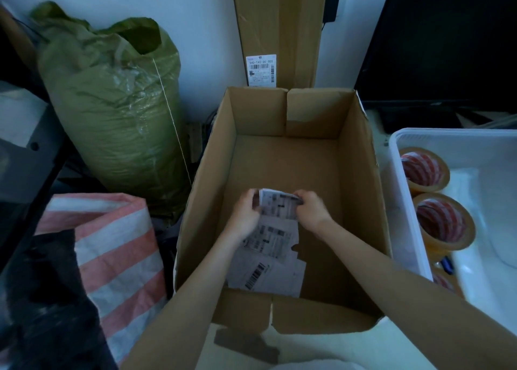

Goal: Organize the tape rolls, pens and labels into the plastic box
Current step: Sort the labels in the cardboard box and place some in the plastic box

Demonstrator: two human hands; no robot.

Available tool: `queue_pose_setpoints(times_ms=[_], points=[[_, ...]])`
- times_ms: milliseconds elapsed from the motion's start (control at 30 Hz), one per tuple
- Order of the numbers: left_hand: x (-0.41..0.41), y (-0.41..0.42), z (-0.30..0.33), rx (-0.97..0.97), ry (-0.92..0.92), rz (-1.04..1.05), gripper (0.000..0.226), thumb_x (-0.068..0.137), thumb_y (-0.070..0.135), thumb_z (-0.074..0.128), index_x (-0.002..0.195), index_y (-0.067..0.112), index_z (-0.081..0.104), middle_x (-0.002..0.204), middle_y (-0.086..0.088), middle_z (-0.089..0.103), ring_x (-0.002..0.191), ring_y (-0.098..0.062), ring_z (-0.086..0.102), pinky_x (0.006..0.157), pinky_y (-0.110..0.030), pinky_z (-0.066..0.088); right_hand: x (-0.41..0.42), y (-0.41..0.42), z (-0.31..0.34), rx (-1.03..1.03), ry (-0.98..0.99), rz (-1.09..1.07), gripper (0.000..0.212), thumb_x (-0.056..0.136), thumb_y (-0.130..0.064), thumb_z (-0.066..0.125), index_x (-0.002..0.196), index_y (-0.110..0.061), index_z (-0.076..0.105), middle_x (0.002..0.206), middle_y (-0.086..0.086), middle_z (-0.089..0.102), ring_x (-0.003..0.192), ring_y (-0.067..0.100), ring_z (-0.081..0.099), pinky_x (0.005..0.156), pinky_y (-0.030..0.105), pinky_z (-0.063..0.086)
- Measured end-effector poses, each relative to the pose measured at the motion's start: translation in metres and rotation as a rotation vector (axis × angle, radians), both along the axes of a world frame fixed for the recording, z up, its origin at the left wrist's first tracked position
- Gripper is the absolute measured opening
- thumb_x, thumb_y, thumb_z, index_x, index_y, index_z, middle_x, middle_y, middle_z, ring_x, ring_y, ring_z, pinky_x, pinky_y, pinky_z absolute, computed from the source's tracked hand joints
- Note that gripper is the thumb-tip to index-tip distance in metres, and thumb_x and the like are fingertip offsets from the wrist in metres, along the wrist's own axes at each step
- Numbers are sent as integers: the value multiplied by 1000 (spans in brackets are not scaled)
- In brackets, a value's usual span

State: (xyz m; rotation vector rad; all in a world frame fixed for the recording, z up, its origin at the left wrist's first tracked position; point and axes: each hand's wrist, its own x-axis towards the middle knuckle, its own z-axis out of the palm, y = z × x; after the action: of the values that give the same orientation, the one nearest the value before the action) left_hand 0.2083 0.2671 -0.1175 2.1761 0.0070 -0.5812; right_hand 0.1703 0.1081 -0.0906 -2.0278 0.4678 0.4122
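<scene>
Both my hands reach into an open cardboard box (361,151). My left hand (246,210) and my right hand (312,208) each grip a side of a printed label sheet (278,206), held above the box floor. More label sheets (268,260) with barcodes lie under it on the bottom of the box. To the right stands a white plastic box (402,196). It holds tape rolls with red-striped cores, one at the back (423,169), one in front of it (443,221), and part of a third (444,281). A blue pen (447,264) lies between them.
A green woven sack (117,103) stands left of the cardboard box, with a red-and-white striped bag (120,255) and dark cloth (53,299) nearer me. A tall flat carton (279,31) leans on the wall behind. A black monitor (447,42) sits at the back right.
</scene>
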Motion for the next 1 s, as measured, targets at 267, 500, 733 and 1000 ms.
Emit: queue_pose_setpoints(times_ms=[267,500,733,1000], points=[[-19,9,3,586,84,-399,82,77,36,75,144,20,31,152,-10,26,139,-31,27,108,-48,32,-24,-33,60,192,-277,-222,15,93,-3,53,100,-13,62,100,1,67,94,11,63,75,26,54],[-28,-3,-11,574,88,-401,84,71,33,80,138,28,30,141,-7,42,127,-29,45,101,-48,45,-44,-38,48,399,-151,-391,14,92,-4,54,100,-14,60,103,6,67,102,22,64,94,46,52],[-28,3,-13,588,41,-368,42,80,32,72,116,28,52,116,2,63,107,-19,59,90,-43,51,-45,-39,46,429,-149,-433,13,91,-4,56,99,-13,61,101,5,68,100,21,65,95,46,51],[-16,11,-7,393,96,-139,33,78,19,72,109,22,62,106,-2,67,96,-21,66,83,-42,56,-43,-41,44,442,-174,-470,17,93,-5,54,97,-18,64,102,4,69,102,20,65,94,45,52]])
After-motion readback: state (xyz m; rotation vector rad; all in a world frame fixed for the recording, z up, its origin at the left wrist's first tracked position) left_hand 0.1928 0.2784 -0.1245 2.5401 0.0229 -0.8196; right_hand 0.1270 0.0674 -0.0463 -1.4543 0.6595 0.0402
